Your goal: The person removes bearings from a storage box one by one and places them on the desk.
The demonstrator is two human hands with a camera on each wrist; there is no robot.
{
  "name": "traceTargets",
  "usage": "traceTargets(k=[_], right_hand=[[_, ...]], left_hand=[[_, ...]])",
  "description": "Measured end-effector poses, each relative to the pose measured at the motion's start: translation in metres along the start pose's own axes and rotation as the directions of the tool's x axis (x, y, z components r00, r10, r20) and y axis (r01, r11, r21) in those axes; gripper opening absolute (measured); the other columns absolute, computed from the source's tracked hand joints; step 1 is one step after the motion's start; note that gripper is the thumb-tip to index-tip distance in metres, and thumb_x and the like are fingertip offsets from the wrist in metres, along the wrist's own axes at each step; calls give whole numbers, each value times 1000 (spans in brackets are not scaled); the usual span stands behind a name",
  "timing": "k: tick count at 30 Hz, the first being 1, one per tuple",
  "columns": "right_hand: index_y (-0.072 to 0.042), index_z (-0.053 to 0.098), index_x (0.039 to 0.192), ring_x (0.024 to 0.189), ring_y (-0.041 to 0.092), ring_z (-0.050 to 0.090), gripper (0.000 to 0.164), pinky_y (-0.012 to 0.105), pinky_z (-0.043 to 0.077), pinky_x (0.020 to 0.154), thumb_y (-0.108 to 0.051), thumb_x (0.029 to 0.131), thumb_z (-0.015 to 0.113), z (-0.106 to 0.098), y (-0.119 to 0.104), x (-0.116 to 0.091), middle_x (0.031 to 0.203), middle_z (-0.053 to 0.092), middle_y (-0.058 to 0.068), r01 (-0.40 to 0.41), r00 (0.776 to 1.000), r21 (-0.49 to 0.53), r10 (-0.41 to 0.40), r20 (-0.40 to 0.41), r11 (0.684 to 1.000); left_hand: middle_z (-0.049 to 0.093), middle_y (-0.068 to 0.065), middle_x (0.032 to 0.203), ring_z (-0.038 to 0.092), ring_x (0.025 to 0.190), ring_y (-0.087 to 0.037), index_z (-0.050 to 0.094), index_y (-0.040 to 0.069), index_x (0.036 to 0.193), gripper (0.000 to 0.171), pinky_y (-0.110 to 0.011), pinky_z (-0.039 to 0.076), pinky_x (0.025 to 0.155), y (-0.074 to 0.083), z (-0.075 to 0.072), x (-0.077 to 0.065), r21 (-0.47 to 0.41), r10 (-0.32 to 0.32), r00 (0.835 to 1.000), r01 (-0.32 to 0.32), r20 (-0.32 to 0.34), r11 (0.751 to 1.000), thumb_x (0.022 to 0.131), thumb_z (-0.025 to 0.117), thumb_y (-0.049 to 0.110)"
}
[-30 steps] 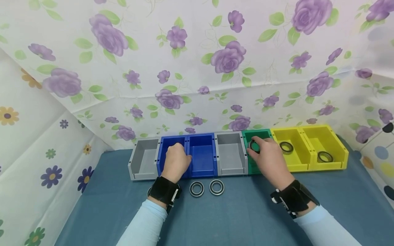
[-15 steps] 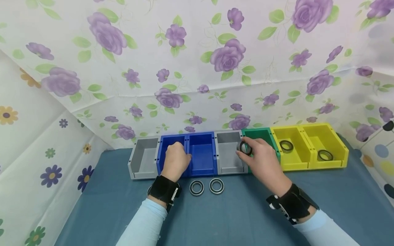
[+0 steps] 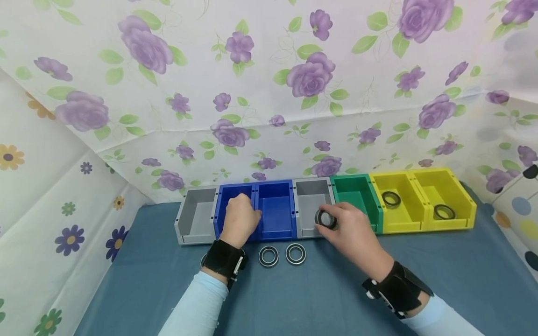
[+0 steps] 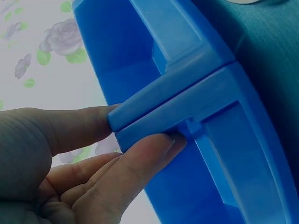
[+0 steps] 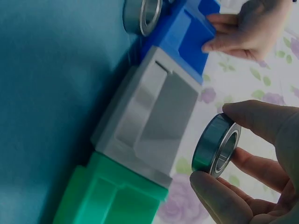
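Observation:
My right hand (image 3: pixel 355 233) pinches a ball bearing (image 5: pixel 208 142) by its rim between thumb and fingers. In the head view it is over the front part of the right grey bin (image 3: pixel 306 203). My left hand (image 3: pixel 240 219) grips the two adjoining side walls of the blue bins (image 4: pixel 173 95), thumb on one side and fingers on the other. Two more bearings lie flat on the table before the bins, a left one (image 3: pixel 262 257) and a right one (image 3: pixel 288 255). Another bearing (image 3: pixel 203 262) is mostly hidden by the left wrist strap.
The bins stand in one row against a flowered cloth wall (image 3: pixel 260 102). Left of the blue pair is another grey bin (image 3: pixel 201 219); at right come a green bin (image 3: pixel 354 191) and two yellow bins (image 3: pixel 405 219), each yellow one with a bearing inside. Blue cloth (image 3: pixel 311 298) covers the table.
My right hand has carried the bearing left from over the green bin, then slightly down and nearer, to over the right grey bin. My left hand has stayed in place.

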State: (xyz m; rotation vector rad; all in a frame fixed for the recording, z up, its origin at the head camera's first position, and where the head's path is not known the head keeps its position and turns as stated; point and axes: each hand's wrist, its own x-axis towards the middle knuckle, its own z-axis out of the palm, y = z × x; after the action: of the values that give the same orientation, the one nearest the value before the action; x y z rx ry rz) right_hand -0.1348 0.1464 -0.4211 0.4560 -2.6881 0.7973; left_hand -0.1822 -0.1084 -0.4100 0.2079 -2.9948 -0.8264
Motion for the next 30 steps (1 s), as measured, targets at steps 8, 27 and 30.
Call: traceTargets(k=[8,27,30], right_hand=[[-16,67,110,85,17,57,44,30,49,66,-34,71,78,12,-4,-11,96,60,4,62,995,-39,-58,78,997],[-17,68,108,81,11,54,46,30,47,69,-33,66,81,32,-1,-27,92,60,5,53,967,-83,-31,253,995],[-17,68,106,85,13,56,45,33,47,72,-34,66,81,34,1,-28,94,61,5,61,964,-93,-35,264,994]], left_hand=[[50,-2,52,52,45,-11,59,9,65,23,-25,42,42,-1,0,1,-2,5,1000,-5,-9,1000,83,68,19],[48,-3,50,51,43,-11,56,10,59,29,-25,41,41,-2,1,1,-5,24,1000,-24,-15,1000,83,68,19],[49,-3,50,51,44,-11,56,9,60,27,-25,42,41,-1,1,0,-5,19,1000,-19,-13,1000,83,68,19]])
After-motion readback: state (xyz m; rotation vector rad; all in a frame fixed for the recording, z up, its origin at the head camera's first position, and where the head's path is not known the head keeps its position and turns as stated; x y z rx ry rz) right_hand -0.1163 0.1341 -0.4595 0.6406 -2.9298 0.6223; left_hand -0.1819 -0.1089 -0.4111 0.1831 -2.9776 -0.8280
